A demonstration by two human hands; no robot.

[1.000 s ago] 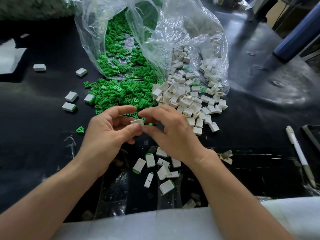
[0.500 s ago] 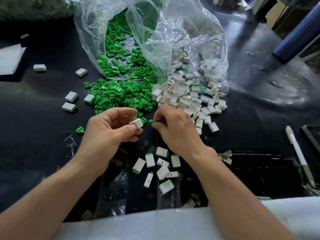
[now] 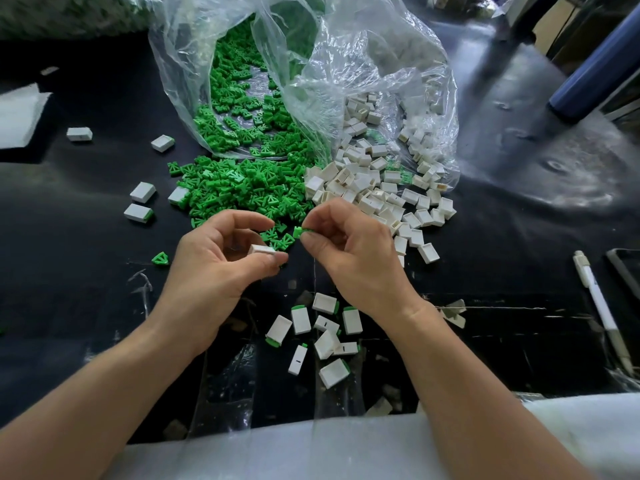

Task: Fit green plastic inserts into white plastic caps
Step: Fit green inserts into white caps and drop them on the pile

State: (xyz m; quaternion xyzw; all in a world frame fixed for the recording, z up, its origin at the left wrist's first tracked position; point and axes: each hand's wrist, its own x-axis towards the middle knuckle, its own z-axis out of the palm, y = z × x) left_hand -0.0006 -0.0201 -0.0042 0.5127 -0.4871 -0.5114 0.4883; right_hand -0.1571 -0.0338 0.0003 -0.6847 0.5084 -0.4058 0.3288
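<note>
Holding white cap [image 3: 262,250] pinched between the thumb and curled fingers of left hand [image 3: 221,261]. Right hand [image 3: 349,251] pinches green insert [image 3: 301,232] at thumb and forefinger tips, just beyond the left thumb tip, apart from the cap. Judgement: both parts light, rigid, slick moulded plastic, easily flicked away. Grip cap by its flat faces and insert by its rear edge, leaving the entering end free.
</note>
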